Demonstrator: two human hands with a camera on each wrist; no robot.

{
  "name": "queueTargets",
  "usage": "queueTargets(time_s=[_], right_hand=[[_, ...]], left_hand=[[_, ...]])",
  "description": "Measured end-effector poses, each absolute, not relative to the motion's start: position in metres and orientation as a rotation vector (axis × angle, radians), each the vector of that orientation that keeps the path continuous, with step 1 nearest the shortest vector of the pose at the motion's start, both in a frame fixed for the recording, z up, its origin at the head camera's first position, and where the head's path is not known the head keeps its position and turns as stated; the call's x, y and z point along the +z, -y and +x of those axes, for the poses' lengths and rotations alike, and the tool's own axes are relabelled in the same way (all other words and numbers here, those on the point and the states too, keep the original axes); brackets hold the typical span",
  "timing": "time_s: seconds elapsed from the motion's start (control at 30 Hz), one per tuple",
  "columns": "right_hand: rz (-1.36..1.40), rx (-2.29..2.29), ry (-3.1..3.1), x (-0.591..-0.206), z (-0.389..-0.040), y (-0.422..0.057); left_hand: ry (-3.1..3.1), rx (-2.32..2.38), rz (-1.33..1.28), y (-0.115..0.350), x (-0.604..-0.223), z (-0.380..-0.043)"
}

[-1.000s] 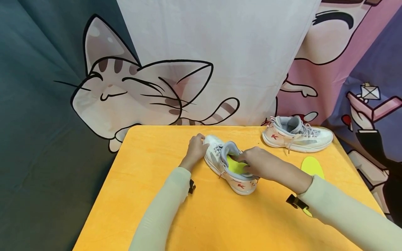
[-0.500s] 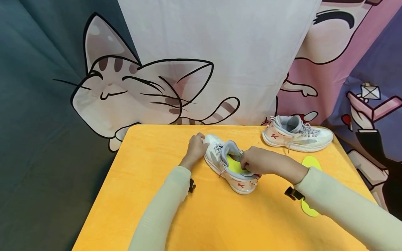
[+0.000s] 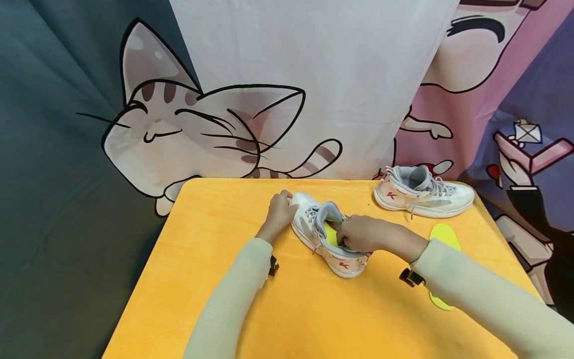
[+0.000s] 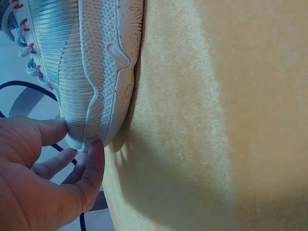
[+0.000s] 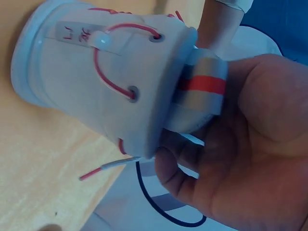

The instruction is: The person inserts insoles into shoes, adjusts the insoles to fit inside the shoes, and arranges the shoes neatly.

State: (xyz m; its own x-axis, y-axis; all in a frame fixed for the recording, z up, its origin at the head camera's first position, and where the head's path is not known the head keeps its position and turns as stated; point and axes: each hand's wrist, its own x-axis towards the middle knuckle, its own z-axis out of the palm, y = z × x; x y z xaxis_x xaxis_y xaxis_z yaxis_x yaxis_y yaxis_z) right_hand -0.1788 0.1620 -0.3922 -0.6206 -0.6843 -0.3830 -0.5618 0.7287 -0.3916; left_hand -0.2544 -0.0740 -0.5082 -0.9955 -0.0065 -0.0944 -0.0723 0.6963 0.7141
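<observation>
A white sneaker [image 3: 307, 234] with grey lining and a red heel logo lies slantwise on the table, toe away from me. My left hand [image 3: 280, 212] grips its toe; in the left wrist view the thumb and fingertips pinch the toe [image 4: 74, 115] from both sides. A yellow-green insole [image 3: 330, 235] lies inside the shoe opening. Over this opening my right hand [image 3: 364, 233] reaches in, fingers bent down at the insole. In the right wrist view it is beside the heel [image 5: 72, 62] and a red-striped pull tab [image 5: 202, 85]; some fingertips are hidden inside, so their hold cannot be told.
Another white sneaker [image 3: 444, 205] stands at the table's back right corner. A second yellow-green insole [image 3: 445, 235] lies flat in front of it, partly covered by my right sleeve [image 3: 471, 279]. A cartoon-printed curtain [image 3: 350, 60] hangs behind the yellow table [image 3: 314, 319].
My right hand has shifted inside the shoe opening, its fingers now lower and closer to the heel, covering more of the insole. The left hand and sneaker have stayed put.
</observation>
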Motion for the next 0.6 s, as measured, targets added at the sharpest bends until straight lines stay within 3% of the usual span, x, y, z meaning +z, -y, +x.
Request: queueTargets(time_s=[0.27, 0.6], right_hand=[[-0.784, -0.511, -2.812, -0.4, -0.176, -0.181], [-0.541, -0.643, -2.589, -0.419, -0.18, -0.204]], left_hand=[[-2.746, 1.247, -0.077, 0.08, -0.509, -0.256], [-2.67, 1.319, -0.122, 0.08, -0.51, -0.256]])
